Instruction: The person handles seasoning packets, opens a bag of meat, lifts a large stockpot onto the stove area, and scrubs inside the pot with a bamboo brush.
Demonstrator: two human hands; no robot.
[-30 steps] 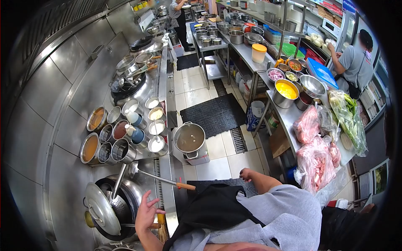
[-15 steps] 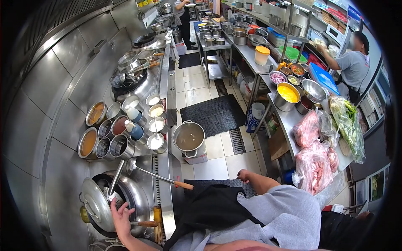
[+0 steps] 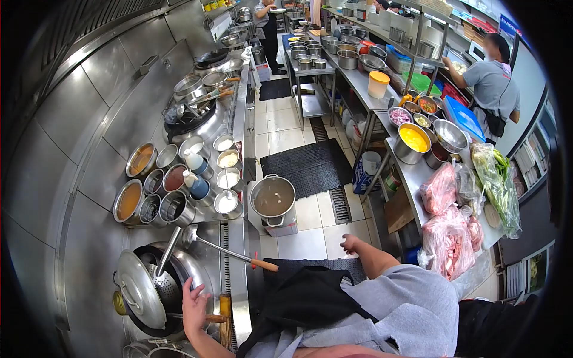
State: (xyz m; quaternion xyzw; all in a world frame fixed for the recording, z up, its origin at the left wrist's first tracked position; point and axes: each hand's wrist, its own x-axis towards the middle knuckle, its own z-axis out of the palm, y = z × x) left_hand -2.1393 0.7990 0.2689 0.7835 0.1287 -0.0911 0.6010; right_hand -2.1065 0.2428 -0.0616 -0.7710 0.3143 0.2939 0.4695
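My left hand (image 3: pixel 195 303) is open, fingers apart and holding nothing, above the near rim of a wok (image 3: pixel 200 268) on the stove at lower left. A round metal lid (image 3: pixel 136 280) leans in the wok, beside a perforated strainer ladle (image 3: pixel 169 287). A wooden handle (image 3: pixel 216 318) sticks out below my hand, close to a bamboo brush (image 3: pixel 225 307). A long ladle with a wooden tip (image 3: pixel 224 249) lies across the stove edge. My right hand (image 3: pixel 352 243) hangs over the floor in front of me, empty, fingers loosely stretched.
Pots of sauce (image 3: pixel 128 201) and squeeze bottles (image 3: pixel 196 184) crowd the stove ledge. A large stockpot (image 3: pixel 273 198) stands in the aisle. Bagged meat (image 3: pixel 449 241), bagged greens (image 3: pixel 496 185) and a pot of yellow liquid (image 3: pixel 413 140) sit on the right table. One person (image 3: pixel 490 83) works at right, another (image 3: pixel 267 36) far back.
My left hand has drawn back to the right, away from the lid and strainer ladle. My right hand's fingers have loosened a little. The person at right has shifted slightly left.
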